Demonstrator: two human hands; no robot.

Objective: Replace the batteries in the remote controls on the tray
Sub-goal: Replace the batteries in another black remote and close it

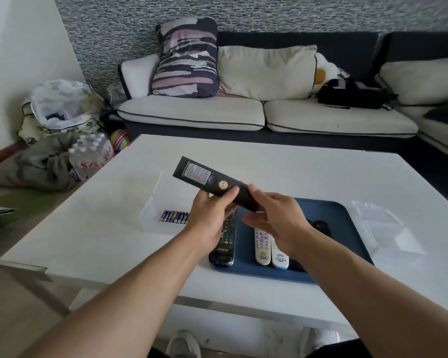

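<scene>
Black remote (212, 186), back up: we grip it in both hands, left hand (212, 215) mid-body, right hand (274, 218) pinching its near end, long axis running up-left beyond our left hand.

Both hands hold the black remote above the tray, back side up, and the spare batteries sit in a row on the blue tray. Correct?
Not quite. The batteries lie in the clear container left of the blue tray, as the head view shows. Both the left hand and right hand do hold the black remote, back up.

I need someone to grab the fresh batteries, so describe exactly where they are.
On the white coffee table, left of the blue tray, sits a clear plastic box. The batteries lie in a row inside it, blue and gold, the only small cylinders there.
</scene>
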